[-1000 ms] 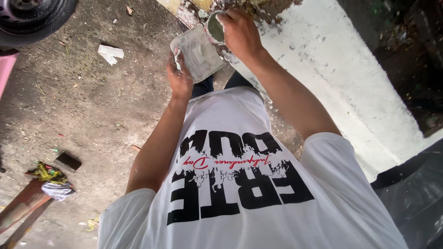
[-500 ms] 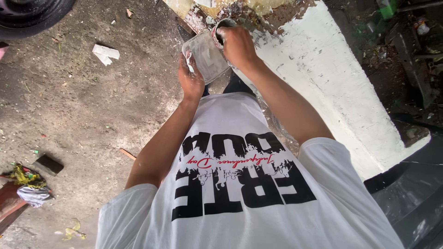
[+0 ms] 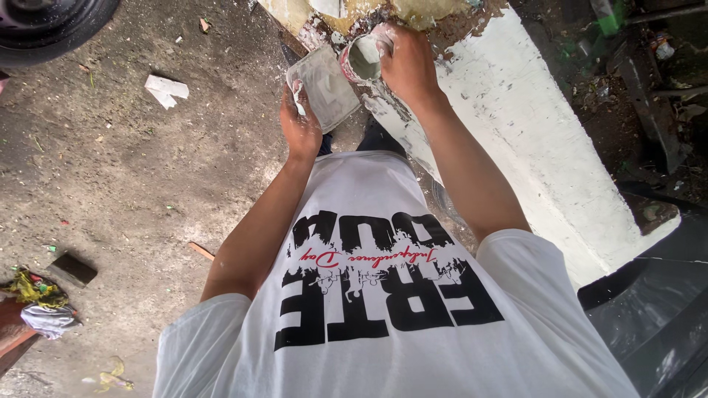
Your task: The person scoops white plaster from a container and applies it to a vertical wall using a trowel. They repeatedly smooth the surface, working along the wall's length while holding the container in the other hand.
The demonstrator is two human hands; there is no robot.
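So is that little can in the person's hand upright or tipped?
Tipped. The can lies sideways in the right hand, its open mouth facing the flat board.

Both arms extended forward and raised. Left hand [image 3: 299,121] closed, fingers curled in a firm grip. Right hand [image 3: 408,63] likewise clenched, wrist bent slightly inward.

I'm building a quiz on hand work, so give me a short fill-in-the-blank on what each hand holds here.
1. The left hand holds a flat grey ____ smeared with pale paste.
2. The right hand grips a small round ____ with whitish paste inside.
3. Beside the person runs a low kerb painted ____.
4. At the top left corner lies a black ____.

Missing words: board; can; white; tyre
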